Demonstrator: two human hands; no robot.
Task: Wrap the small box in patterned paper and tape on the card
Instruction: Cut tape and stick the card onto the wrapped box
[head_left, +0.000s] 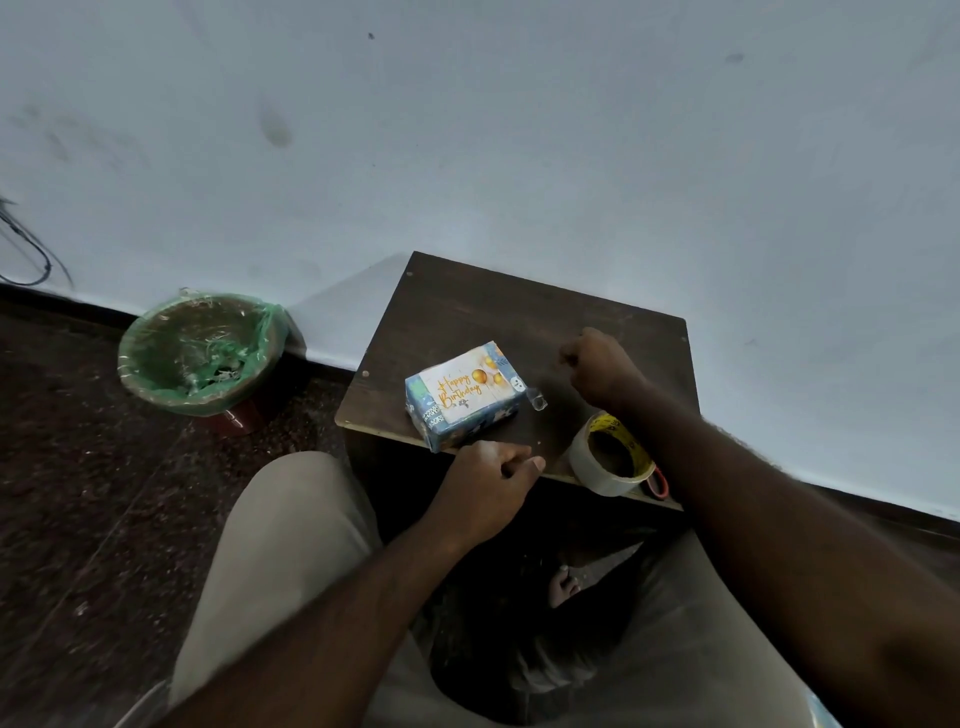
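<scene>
There is one wrapped box (467, 415) bearing one card (460, 391), one roll of tape (586, 460), one table (467, 312), one lined bin (156, 388), and two hands, a left hand (485, 486) and a right hand (602, 369).

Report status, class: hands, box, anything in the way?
Left hand, right hand curled, nothing seen held. Box wrapped, card on top, loose tape at its end. Tape roll beside, nothing blocking.

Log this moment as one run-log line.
box wrapped, card on top | tape tab at box end | left hand, right hand curled, nothing seen held | tape roll on table
</scene>
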